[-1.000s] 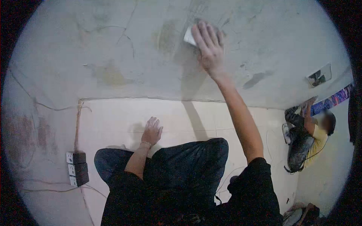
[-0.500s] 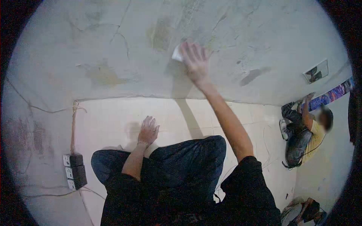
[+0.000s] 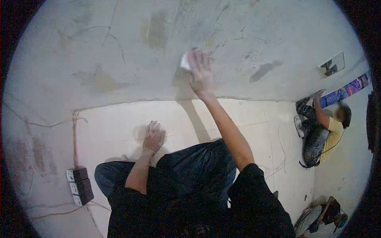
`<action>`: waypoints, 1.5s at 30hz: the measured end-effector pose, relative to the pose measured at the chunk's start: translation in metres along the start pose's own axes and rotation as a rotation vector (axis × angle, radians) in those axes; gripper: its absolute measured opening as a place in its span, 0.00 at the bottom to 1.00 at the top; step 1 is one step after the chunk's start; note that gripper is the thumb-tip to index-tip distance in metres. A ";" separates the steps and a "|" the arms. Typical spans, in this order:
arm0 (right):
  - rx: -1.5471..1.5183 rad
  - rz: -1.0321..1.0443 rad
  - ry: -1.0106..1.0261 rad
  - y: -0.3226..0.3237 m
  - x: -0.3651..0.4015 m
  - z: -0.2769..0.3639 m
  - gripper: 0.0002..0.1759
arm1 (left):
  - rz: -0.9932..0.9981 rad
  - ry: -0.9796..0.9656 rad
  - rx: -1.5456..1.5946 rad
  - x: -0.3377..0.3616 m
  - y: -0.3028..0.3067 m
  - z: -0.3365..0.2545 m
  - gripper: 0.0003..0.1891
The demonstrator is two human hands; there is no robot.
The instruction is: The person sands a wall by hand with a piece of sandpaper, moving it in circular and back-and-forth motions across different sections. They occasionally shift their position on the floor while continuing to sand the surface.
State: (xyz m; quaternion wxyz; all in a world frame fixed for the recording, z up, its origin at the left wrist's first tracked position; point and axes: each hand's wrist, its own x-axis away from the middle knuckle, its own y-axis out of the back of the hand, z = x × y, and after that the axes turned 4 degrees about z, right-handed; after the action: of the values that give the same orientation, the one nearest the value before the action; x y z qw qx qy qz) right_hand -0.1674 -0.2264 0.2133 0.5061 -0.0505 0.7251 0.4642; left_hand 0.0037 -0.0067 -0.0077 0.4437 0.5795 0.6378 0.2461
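Against the grey, stained wall [image 3: 139,63], my right hand [image 3: 201,71] presses a white object [image 3: 185,62], which sticks out at the left of the fingers. The hand is somewhat blurred, and the object's exact kind cannot be made out. My left hand [image 3: 154,137] rests on the pale tiled floor [image 3: 178,127] in front of my crossed legs, fingers spread a little and nothing in it. A shadow of my right arm falls on the wall and floor.
Socket boxes [image 3: 80,186] with cables stand on the left. A co-worker [image 3: 321,135] in a yellow top sits at the right by a colourful strip [image 3: 345,90]. Above is a framed panel [image 3: 332,65]. Thin wire lies on the floor; dark cloth items [image 3: 327,214] lie lower right.
My right hand has moved slightly down the wall with the white object. My left hand stays on the floor. The view has shifted a little.
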 end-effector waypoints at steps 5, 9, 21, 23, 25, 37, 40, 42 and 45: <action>-0.170 -0.373 -0.310 -0.021 0.003 0.028 0.40 | 0.075 -0.002 -0.098 -0.001 0.012 -0.005 0.22; -0.073 -0.109 -0.284 -0.022 0.029 0.011 0.40 | 0.058 0.034 -0.008 -0.008 0.015 -0.009 0.21; -0.217 -0.484 -0.564 -0.003 -0.025 0.038 0.33 | -0.040 -0.009 0.115 -0.001 0.020 -0.014 0.20; -0.195 -0.502 -0.648 0.001 -0.036 0.039 0.33 | -0.058 0.009 0.137 -0.007 0.022 -0.020 0.20; -0.199 -0.438 -0.705 -0.003 -0.032 0.049 0.33 | -0.028 0.014 0.138 -0.008 0.025 -0.021 0.20; -0.199 -0.487 -0.757 -0.017 -0.010 0.032 0.33 | -0.012 0.011 0.127 -0.010 0.028 -0.021 0.21; -0.187 -0.228 -0.754 -0.031 0.035 0.052 0.33 | 0.002 0.002 0.118 -0.009 0.024 -0.018 0.21; -0.153 -0.334 -0.737 -0.025 0.022 0.035 0.34 | -0.004 -0.021 0.100 -0.012 0.024 -0.019 0.21; -0.156 -0.417 -0.765 -0.006 -0.006 0.017 0.35 | 0.017 -0.009 0.083 -0.012 0.030 -0.023 0.21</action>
State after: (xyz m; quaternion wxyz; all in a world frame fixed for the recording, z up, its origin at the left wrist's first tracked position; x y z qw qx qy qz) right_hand -0.1494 -0.2201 0.2133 0.8156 -0.0585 0.4228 0.3907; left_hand -0.0012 -0.0077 0.0313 0.4202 0.6039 0.6404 0.2205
